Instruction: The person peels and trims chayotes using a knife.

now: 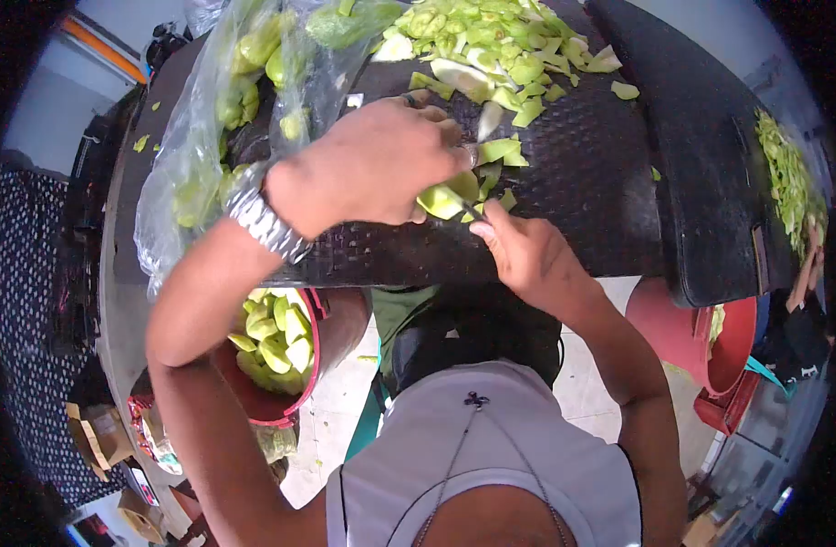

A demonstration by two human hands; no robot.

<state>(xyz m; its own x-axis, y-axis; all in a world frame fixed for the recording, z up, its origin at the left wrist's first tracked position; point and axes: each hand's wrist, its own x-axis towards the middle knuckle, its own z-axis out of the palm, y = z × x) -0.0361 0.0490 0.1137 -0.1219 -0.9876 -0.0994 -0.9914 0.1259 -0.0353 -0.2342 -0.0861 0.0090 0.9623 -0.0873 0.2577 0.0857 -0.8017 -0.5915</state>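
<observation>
My left hand [377, 164], with a silver band at its wrist, is closed over a light green piece of vegetable [442, 202] that looks like chayote. Most of that piece is hidden under the fingers. My right hand [532, 255] grips a small knife [471, 211], its dark blade against the piece. Only a short stretch of the knife shows. Green peel strips [502, 150] lie on the dark woven tabletop [582, 182] just beyond my hands. A clear plastic bag [185, 164] of whole green vegetables sits beside my left forearm.
At the table's far side is a large heap of peelings [491, 46]. A red bucket [316, 365] of pale green wedges stands below the table's left edge. Another red bucket [687, 333] is at the right, under a black chair-like panel [710, 164]. More green scraps [787, 178] lie farther right.
</observation>
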